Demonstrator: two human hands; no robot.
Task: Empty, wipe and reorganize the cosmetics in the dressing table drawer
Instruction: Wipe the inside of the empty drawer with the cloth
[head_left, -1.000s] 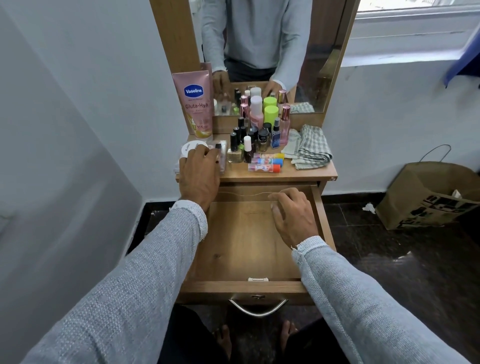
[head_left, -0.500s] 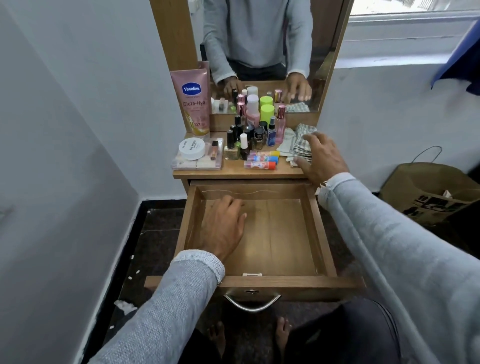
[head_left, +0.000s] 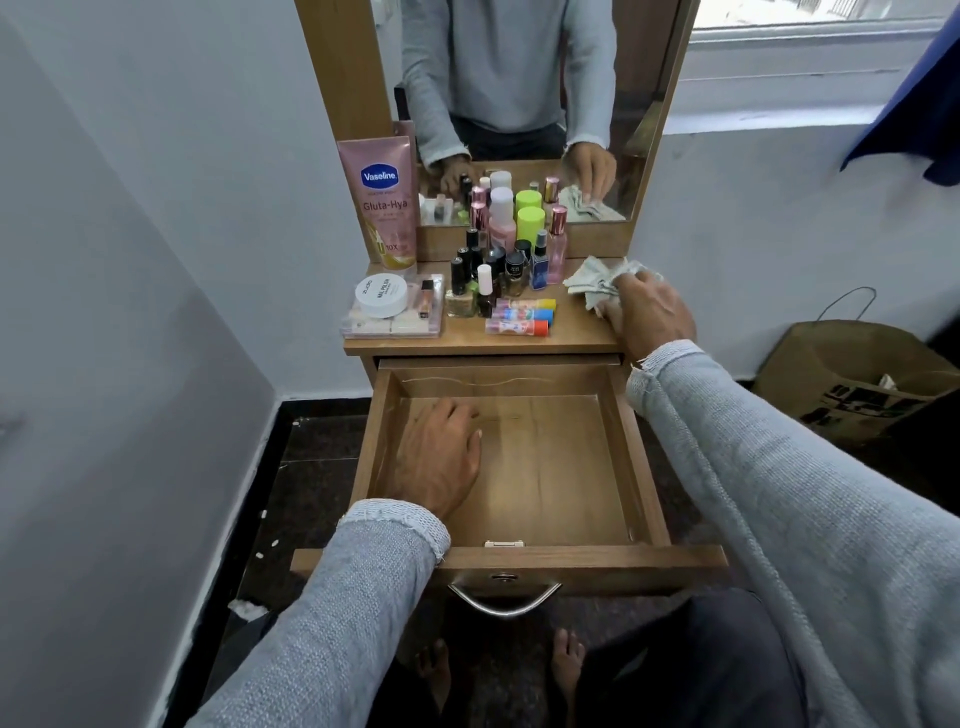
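Below the mirror (head_left: 519, 78), the pulled-out drawer (head_left: 519, 564) still holds the left hand (head_left: 441, 462) lying flat with relaxed fingers, while the right hand (head_left: 647, 317) now grips the checked cloth (head_left: 592, 283), bunched beside the cosmetics (head_left: 506, 260) on the tabletop.

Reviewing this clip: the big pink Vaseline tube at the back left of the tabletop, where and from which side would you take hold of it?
Grip the Vaseline tube around its upper body, coming from the front. It stands upright, leaning back against the mirror frame, so the back is closed off. The round white nail polish remover tub crowds its foot, so a high hold looks cleaner. The left hand is probably nearer.
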